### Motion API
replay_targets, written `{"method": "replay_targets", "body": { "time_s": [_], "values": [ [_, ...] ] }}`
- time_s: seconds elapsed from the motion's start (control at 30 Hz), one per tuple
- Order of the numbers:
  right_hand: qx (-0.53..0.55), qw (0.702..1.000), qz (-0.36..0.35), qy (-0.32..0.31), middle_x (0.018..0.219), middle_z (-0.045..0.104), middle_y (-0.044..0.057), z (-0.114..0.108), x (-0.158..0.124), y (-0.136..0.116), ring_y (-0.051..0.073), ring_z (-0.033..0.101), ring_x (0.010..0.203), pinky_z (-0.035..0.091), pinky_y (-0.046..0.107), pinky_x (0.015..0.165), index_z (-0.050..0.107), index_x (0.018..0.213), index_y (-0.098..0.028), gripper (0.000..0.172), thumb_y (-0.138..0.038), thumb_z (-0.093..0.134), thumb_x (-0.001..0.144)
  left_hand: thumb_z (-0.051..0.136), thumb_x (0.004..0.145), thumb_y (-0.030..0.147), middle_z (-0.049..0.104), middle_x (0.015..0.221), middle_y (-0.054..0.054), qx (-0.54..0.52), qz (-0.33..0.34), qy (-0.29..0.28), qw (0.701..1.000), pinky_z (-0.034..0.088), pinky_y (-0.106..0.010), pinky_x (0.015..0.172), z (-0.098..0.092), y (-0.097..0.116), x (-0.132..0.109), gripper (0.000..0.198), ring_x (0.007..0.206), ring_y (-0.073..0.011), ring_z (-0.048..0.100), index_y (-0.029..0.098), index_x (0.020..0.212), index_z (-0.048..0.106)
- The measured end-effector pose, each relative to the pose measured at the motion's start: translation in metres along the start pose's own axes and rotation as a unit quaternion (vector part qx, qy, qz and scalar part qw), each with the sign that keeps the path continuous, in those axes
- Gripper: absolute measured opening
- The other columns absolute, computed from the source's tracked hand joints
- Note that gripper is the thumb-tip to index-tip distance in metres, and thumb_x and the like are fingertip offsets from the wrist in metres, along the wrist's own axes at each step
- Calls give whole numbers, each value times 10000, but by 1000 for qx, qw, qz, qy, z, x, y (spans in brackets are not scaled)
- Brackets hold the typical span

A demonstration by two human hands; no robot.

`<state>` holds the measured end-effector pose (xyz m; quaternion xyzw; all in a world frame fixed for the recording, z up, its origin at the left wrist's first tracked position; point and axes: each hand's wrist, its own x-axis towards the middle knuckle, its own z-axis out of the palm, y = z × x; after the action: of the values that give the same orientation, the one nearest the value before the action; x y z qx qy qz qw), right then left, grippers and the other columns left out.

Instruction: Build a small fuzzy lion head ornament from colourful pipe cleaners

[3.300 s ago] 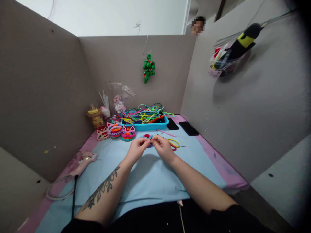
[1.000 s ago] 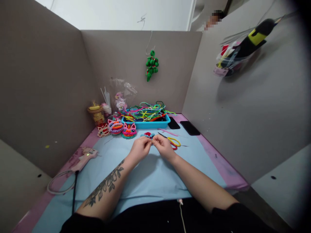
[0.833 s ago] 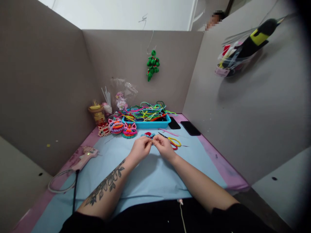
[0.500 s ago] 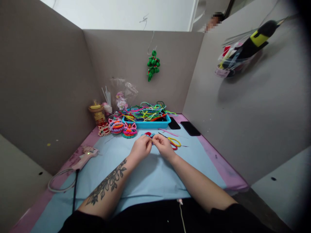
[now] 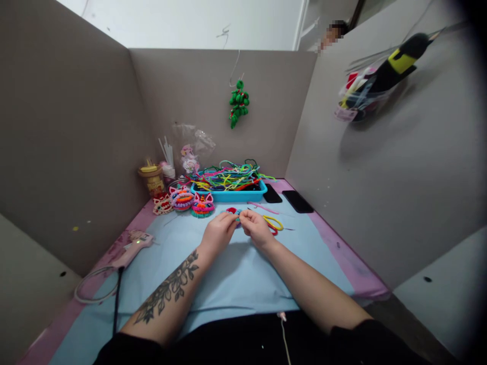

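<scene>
My left hand [image 5: 218, 232] and my right hand [image 5: 257, 229] meet fingertip to fingertip above the blue cloth, both closed in a pinch. Between them shows a small teal piece [image 5: 238, 219], apparently pipe cleaner; most of it is hidden by my fingers. Just behind my fingertips lies a piece with red and blue parts [image 5: 232, 210], partly covered. Scissors with yellow and red handles [image 5: 274, 221] lie beside my right hand, their blades largely hidden. Pink pipe cleaner strips [image 5: 264, 208] rest beyond them.
A blue tray [image 5: 228, 195] of colourful pipe cleaners stands at the back. Finished animal-head pieces [image 5: 203, 205] sit left of it, two phones [image 5: 297, 201] right. A pink glue gun [image 5: 133, 249] with its cable lies at left. Grey partitions [image 5: 224, 66] enclose the table.
My fingers have shifted slightly, and the teal piece between the fingertips now shows more clearly. My arms have barely moved, and the view has shifted a little.
</scene>
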<state>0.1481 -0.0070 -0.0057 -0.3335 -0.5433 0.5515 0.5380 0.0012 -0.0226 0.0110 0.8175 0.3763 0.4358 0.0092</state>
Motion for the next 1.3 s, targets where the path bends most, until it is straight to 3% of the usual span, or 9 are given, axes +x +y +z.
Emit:
{"method": "replay_targets", "body": {
  "time_s": [0.27,0.57,0.83,1.3],
  "values": [
    [-65,997,-30,9,480,348,-83,-1,0,3,53,265,416,180,191,393,485,695,-180,277,-431,595,740,441,883,206,657,889,-71,98,38,-33,994,469,-265,732,-1,-4,-1,205,808,-164,596,181,941,636],
    [-139,987,-75,30,573,427,-41,0,-1,3,97,371,516,288,220,475,501,702,-180,273,-441,561,754,439,885,190,641,874,-75,117,38,-39,992,469,-251,713,1,-8,-2,188,798,-157,596,167,935,619],
    [-168,982,-78,40,582,406,-42,1,-1,2,99,358,527,286,222,489,486,703,-180,236,-403,527,770,430,882,167,634,870,-59,134,43,-39,989,476,-239,704,3,-9,-2,191,800,-145,598,176,946,610],
    [-174,982,-70,33,579,425,-47,2,-2,5,94,372,513,288,220,492,486,705,-179,207,-372,525,768,446,878,207,588,737,-33,168,39,-50,984,419,-230,624,2,-6,1,184,685,-132,549,174,758,582]
  ]
}}
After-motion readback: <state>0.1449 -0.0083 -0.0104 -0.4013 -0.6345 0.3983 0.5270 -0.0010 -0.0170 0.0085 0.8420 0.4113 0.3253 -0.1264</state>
